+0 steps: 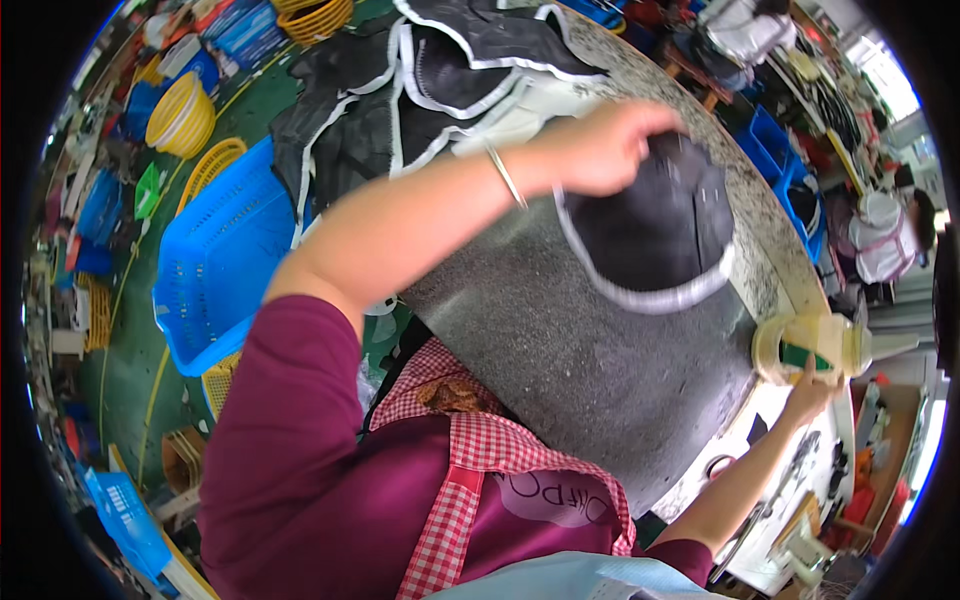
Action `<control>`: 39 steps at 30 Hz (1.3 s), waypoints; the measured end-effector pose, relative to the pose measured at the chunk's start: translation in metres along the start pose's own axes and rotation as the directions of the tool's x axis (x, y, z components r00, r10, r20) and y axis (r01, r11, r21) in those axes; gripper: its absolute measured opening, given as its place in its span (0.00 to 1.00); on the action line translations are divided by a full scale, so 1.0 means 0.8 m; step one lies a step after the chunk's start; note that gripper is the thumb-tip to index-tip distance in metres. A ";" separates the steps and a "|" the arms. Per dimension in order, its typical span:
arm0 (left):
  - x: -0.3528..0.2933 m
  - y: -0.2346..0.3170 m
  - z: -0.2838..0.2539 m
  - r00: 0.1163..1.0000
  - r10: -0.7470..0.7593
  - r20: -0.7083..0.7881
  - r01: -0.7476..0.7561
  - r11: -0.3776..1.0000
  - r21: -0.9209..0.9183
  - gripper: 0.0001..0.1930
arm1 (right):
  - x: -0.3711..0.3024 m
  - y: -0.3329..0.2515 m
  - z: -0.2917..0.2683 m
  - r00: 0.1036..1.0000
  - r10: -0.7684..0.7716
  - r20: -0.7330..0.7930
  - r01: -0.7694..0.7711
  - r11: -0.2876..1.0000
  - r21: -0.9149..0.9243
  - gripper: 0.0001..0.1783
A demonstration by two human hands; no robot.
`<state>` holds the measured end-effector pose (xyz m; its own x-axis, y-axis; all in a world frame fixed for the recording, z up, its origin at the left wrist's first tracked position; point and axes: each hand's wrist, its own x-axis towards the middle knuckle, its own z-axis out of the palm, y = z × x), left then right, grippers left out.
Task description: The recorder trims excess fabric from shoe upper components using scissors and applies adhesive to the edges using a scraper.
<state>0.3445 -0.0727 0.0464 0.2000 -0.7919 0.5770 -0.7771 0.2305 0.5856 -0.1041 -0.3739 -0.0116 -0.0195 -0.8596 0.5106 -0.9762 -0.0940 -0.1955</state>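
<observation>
My left hand (615, 150) reaches across from the left, its fingers closed on the upper edge of a black, sheet-like piece with a white border (650, 225). The piece hangs curved over a dark grey work surface (560, 370). At the right, my right hand (812, 395) grips a translucent, yellowish bottle (800, 345) with a green patch and a long pale nozzle. The bottle lies tilted on its side, nozzle toward the right. Similar black pieces with white borders (350, 120) lie overlapping beyond my left forearm.
A blue plastic basket (215, 265) stands left of the work surface, above a green floor (140, 350). Yellow baskets (182, 115) are farther left. A speckled stone ledge (740, 170) curves along the far right side. Other people (880, 235) sit at the right.
</observation>
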 end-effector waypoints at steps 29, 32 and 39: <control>-0.596 0.127 -0.249 0.513 -0.784 0.351 0.676 0.117 -0.727 0.27 | -0.441 -0.405 -0.106 0.269 -0.961 0.066 0.207 0.125 0.970 0.27; -0.669 0.139 -0.162 0.362 -0.823 0.438 0.673 -0.094 -0.733 0.29 | -0.448 -0.416 -0.107 0.182 -0.983 -0.015 0.267 0.034 0.963 0.24; -0.874 0.104 -0.020 -0.463 -0.848 -0.258 0.786 -0.258 -0.562 0.28 | -0.465 -0.405 -0.111 0.179 -0.982 -0.063 0.432 0.021 0.901 0.18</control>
<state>0.1497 0.5092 -0.2988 0.7203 0.3167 -0.6171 0.6931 -0.3635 0.6225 0.2003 0.0207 -0.0639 0.9412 -0.0300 0.3365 0.1660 -0.8264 -0.5381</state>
